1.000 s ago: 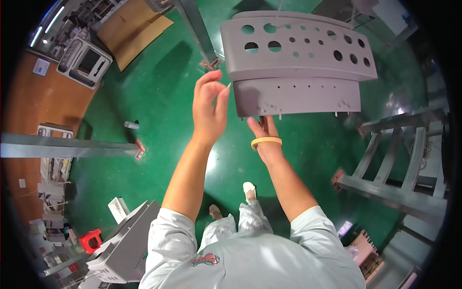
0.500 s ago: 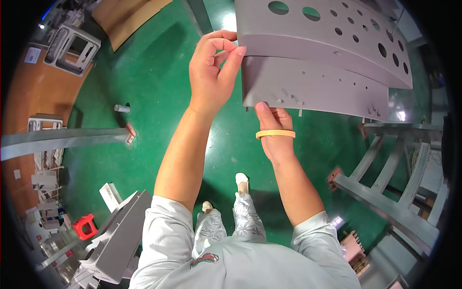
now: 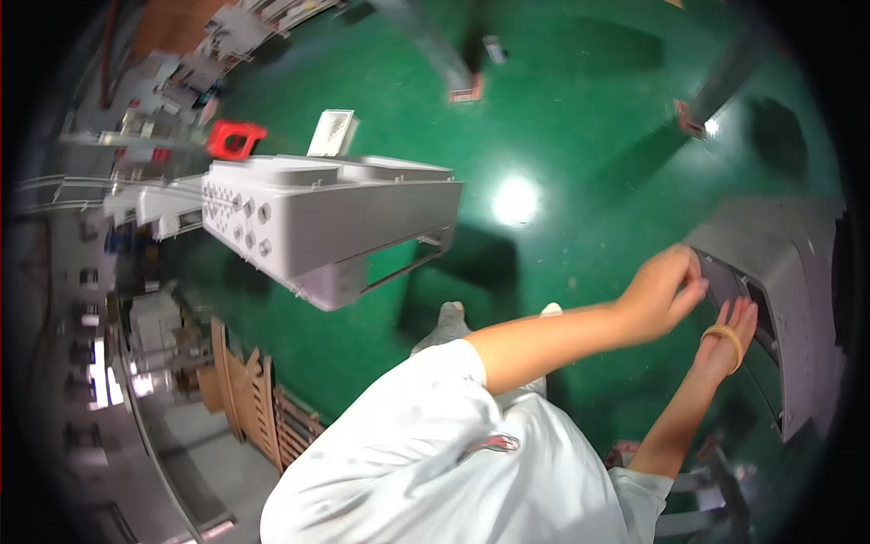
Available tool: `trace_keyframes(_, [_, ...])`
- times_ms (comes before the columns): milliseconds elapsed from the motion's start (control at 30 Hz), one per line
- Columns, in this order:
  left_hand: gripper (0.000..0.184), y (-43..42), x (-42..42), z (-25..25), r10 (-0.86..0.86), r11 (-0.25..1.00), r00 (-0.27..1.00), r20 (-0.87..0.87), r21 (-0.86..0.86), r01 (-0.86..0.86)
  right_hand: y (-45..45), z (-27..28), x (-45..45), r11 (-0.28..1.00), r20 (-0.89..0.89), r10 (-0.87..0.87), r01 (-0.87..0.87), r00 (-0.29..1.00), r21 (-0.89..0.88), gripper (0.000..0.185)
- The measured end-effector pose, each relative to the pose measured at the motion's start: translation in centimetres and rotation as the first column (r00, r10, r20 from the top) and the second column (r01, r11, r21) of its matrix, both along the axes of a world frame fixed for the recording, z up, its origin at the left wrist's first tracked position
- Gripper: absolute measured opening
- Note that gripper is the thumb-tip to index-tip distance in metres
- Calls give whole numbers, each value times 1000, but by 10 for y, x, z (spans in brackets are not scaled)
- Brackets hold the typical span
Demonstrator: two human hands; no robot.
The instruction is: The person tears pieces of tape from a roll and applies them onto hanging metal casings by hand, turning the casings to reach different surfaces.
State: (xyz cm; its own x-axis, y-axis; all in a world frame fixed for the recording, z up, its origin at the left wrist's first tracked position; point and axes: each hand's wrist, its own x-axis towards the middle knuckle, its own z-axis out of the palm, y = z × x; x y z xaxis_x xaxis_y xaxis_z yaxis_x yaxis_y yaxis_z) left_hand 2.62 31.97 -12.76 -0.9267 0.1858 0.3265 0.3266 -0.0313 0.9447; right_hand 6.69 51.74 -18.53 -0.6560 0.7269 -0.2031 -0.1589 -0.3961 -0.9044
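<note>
At the right stands a grey metal housing (image 3: 802, 317) with a dark opening along its near edge. My left hand (image 3: 663, 292) is at the upper corner of this edge, thumb and fingers curled together; whatever lies between them cannot be made out. Just below it, my right hand (image 3: 728, 337) has its fingers stretched out and lying close to the housing's edge. Whether they touch the metal is unclear. Around my right wrist sits a narrow yellow ring (image 3: 736, 349), like a roll of tape.
A large grey housing (image 3: 372, 227) with round holes in one end is at the left, raised above the green floor (image 3: 580, 136). Behind it are a red stool (image 3: 234, 139) and a white box (image 3: 333, 133). Metal legs (image 3: 435, 54) reach the floor, and wooden pallets (image 3: 249, 390) lie lower left.
My view has swung left, so the housing and both hands now appear at the far right. My right hand's fingers have straightened from the panel's lower edge; my left hand remains curled.
</note>
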Motion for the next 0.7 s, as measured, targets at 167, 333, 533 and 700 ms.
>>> trace_keyframes(167, [16, -185, 118, 52, -296, 941, 946, -134, -213, 264, -171, -26, 61, 877, 246, 471, -479, 847, -28, 33])
trace_keyframes(333, [19, -334, 149, 85, -168, 853, 931, -323, -521, -26, -341, 42, 86, 394, 162, 858, -827, 488, 401, 26])
trace_keyframes(533, [41, -433, 165, 87, -134, 758, 885, -446, -621, -198, -443, 91, 76, 290, 136, 823, -614, 551, 734, 47])
trace_keyframes(700, [54, -479, 159, 92, -178, 768, 869, -462, -617, -171, -491, 110, 75, 300, 137, 701, -463, 700, 834, 56])
